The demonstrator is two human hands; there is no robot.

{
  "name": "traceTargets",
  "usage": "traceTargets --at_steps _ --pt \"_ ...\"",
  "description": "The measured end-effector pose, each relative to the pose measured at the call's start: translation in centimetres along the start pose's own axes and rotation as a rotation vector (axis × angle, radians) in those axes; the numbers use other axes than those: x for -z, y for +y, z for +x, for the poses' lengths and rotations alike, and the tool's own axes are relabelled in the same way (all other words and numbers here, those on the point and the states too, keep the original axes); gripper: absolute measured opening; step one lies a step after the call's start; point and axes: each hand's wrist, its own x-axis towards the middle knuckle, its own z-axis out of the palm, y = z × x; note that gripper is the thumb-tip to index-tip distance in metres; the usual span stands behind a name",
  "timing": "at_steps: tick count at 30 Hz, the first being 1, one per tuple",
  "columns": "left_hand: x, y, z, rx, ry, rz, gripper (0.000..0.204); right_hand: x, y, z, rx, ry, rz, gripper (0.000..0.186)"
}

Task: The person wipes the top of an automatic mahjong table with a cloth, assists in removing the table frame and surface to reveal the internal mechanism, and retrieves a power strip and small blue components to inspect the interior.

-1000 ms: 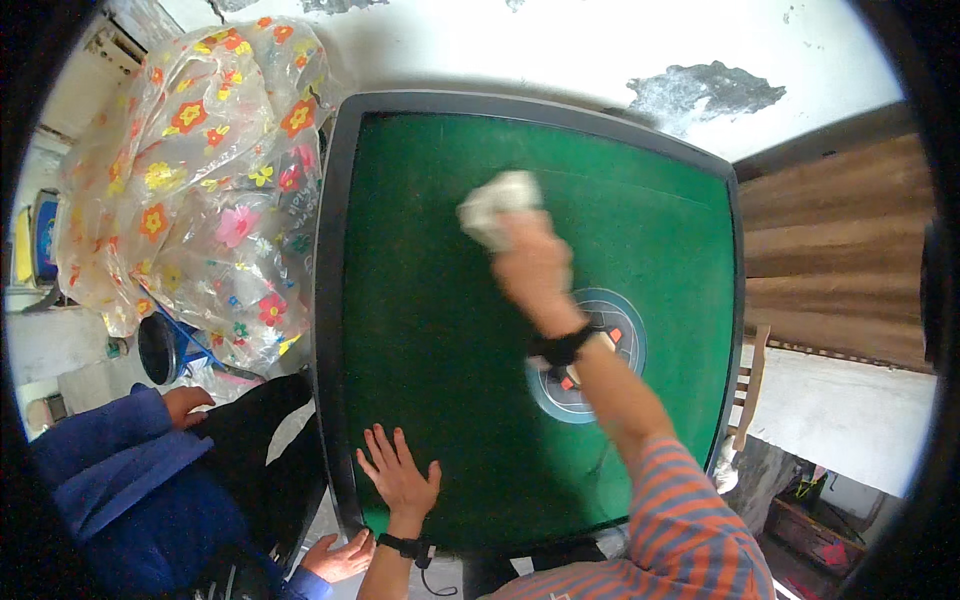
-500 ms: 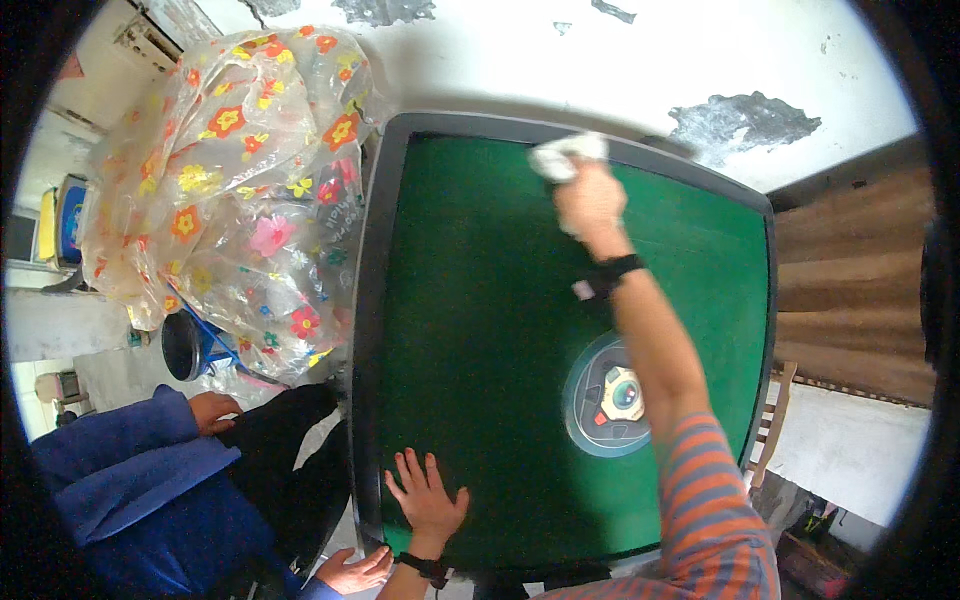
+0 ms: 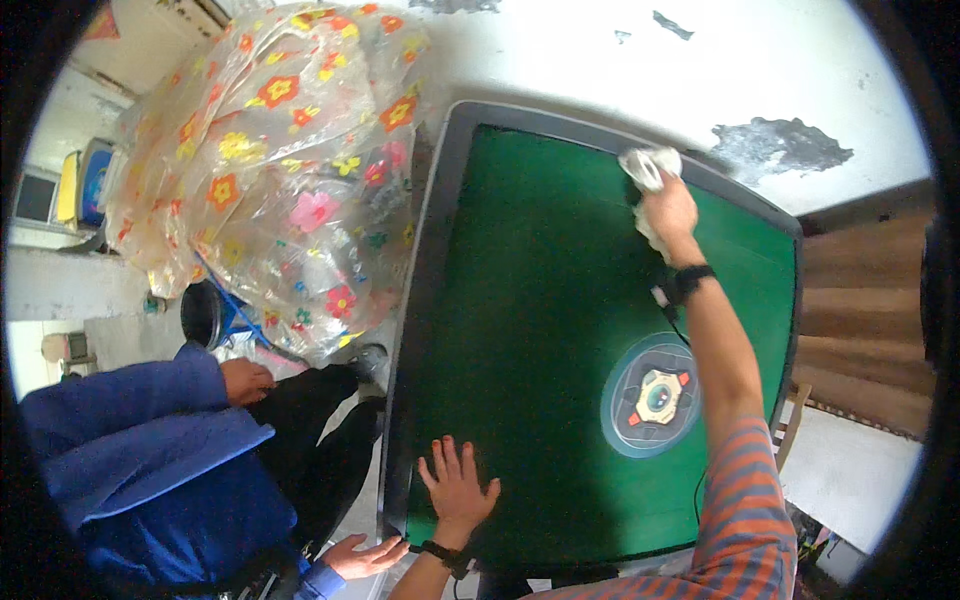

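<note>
A square table [image 3: 530,330] with a green felt top and a dark raised rim lies in front of me; it looks like a mahjong table. Set into its felt is a round control panel [image 3: 655,397], partly behind my right forearm. My right hand [image 3: 668,212] grips a crumpled white cloth [image 3: 652,165] at the far rim, the cloth touching felt and edge. Flat on the felt near the left front corner rests my left hand [image 3: 460,487], fingers spread and holding nothing. Both wrists wear black bands.
Another person in a blue sleeve [image 3: 130,400] sits at the left, one open hand [image 3: 365,555] beside the table's near-left corner. Flowered clear plastic sheeting [image 3: 270,180] covers something bulky at the far left. A white wall [image 3: 560,60] stands close behind the far rim.
The view has shifted, so the scene sits farther right. My right hand and the cloth have slid a little right along the far rim. My left hand stays flat on the felt.
</note>
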Motion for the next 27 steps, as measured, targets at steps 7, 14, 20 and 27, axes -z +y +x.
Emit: traceTargets --at_steps 7,14,20,27 --pt "-0.2 0.1 -0.4 0.018 0.040 0.071 0.077 -6.4 -15.3 -15.5 0.721 -0.218 0.056 0.029" --pt "-0.1 -0.2 -0.4 0.030 -0.003 0.056 0.080 -2.5 -9.4 -24.7 0.974 -0.479 0.238 0.030" --pt "0.7 0.8 0.8 -0.008 0.006 -0.028 0.082 -5.6 -15.2 -4.4 0.585 0.083 0.072 0.020" --pt "-1.2 -1.2 -1.6 0.043 0.165 -0.114 0.079 -3.7 -13.5 -32.1 0.752 -0.461 0.183 0.030"
